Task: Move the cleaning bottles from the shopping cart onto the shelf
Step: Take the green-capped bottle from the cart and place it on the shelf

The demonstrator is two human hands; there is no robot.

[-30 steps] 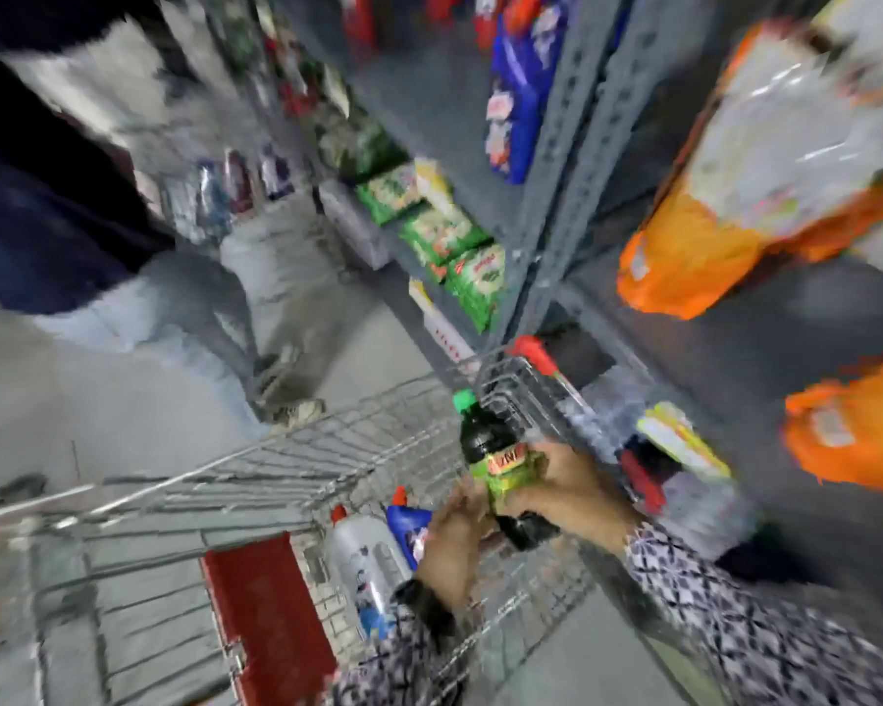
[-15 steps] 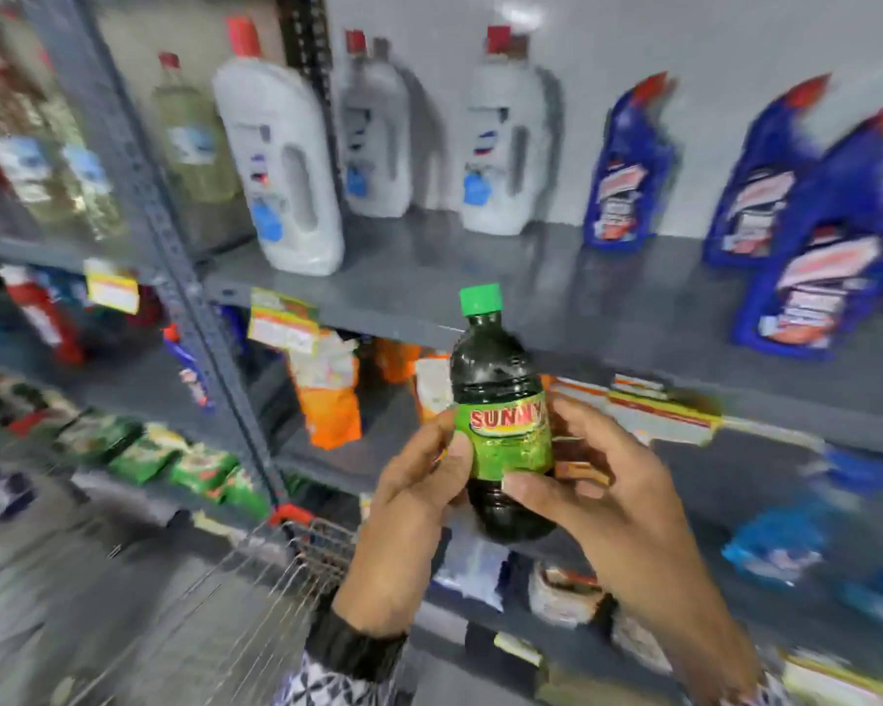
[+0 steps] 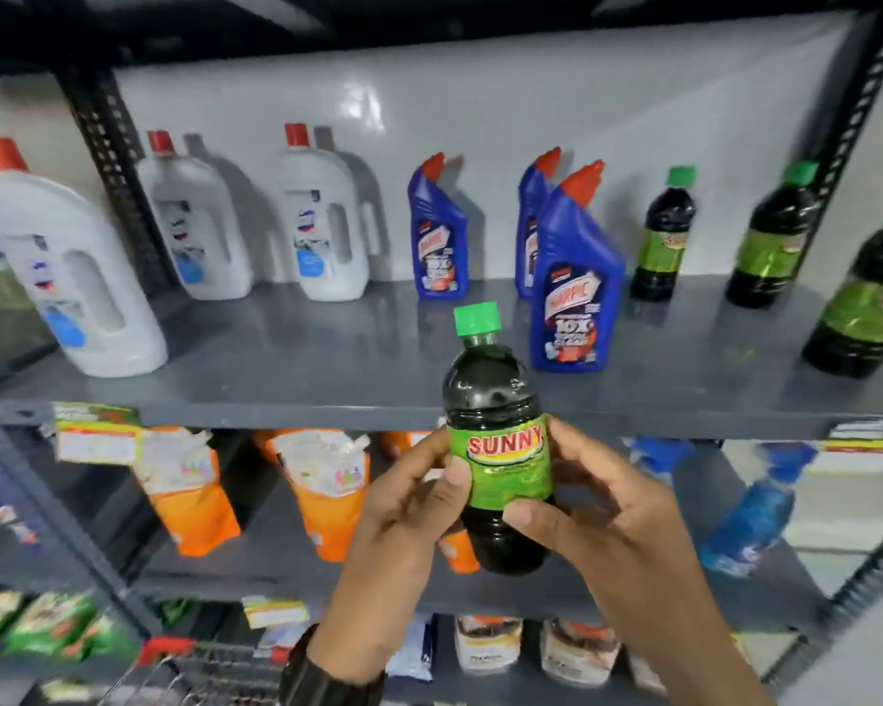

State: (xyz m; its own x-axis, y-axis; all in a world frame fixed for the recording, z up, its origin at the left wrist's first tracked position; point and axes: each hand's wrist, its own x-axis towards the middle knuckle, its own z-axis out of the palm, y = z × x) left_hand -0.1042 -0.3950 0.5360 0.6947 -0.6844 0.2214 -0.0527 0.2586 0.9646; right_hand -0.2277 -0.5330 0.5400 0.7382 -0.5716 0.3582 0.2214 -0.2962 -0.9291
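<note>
You have the dark bottle upright at lower centre of the frame, left hand and right hand both wrapped round its green "SUNNY" label, likely to steady it for the lift. It is dark liquid under a green cap, just before the grey shelf, where matching green-capped bottles stand upper right, past the blue ones

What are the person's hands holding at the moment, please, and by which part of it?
Both hands, left hand and right hand, hold one dark bottle upright by its green-labelled middle.
</note>
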